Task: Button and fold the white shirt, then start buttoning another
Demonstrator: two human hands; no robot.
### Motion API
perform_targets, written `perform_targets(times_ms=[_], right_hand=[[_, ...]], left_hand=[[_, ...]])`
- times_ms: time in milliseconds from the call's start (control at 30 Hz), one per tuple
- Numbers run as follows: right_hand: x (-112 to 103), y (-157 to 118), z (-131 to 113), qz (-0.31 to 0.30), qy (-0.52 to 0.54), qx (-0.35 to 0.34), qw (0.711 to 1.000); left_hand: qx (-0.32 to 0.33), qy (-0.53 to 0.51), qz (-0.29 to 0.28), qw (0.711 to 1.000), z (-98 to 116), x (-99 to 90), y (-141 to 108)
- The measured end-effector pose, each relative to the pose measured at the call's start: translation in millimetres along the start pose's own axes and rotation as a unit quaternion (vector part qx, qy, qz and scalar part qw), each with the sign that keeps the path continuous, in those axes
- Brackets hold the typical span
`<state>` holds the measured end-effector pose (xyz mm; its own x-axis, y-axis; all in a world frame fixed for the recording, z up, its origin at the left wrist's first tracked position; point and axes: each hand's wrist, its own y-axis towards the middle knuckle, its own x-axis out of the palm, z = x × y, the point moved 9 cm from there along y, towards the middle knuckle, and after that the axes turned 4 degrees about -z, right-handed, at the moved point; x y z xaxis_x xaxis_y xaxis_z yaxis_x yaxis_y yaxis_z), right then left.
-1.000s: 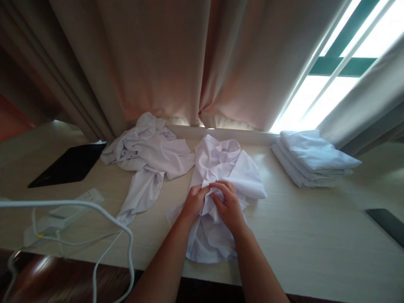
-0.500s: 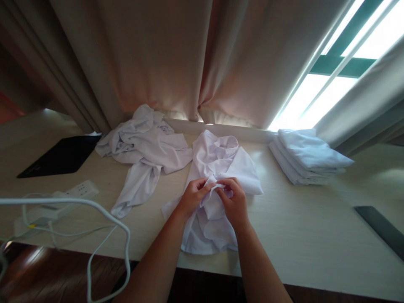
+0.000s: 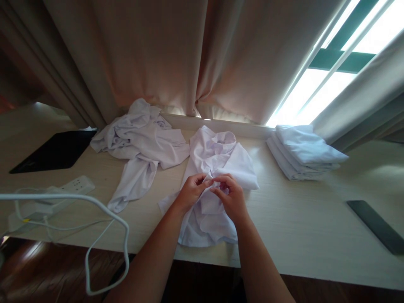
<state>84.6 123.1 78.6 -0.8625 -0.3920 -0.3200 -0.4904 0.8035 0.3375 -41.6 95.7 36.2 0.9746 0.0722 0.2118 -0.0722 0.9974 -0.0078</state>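
Observation:
A white collared shirt (image 3: 208,225) lies rumpled on the pale table, its collar toward the curtain and its hem near the front edge. At the middle of its front, my left hand (image 3: 192,192) pinches the cloth between thumb and fingers. Close beside it on the right, my right hand (image 3: 231,196) has its fingers curled at the same part of the shirt, its thumb and forefinger apart; whether cloth lies between them is too small to tell. The fingertips of both hands nearly meet.
Crumpled white clothes (image 3: 142,143) lie left of the shirt. A folded white stack (image 3: 306,151) sits at the right, with a dark flat object (image 3: 375,226) beyond it. A black mat (image 3: 57,151), a power strip (image 3: 77,185) and a looping white cable (image 3: 126,240) are on the left.
The view has shifted slightly, so everything sits a little higher and further left. The raised bit of cloth between my fingers has dropped, and my right thumb and forefinger show more apart.

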Motion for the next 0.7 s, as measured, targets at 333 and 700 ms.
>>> perform_targets(times_ms=[333,700], right_hand=[[-6.6,-4.5,3.5,0.021,-0.047,0.025,0.998],[-13.5,-9.0,16.1,0.042,-0.007,0.065,0.997]], left_hand=[[0.047,0.084,0.016,0.995,4.2,0.0,2.1],[0.06,0.1,-0.004,0.993,15.7,9.3,-4.1]])
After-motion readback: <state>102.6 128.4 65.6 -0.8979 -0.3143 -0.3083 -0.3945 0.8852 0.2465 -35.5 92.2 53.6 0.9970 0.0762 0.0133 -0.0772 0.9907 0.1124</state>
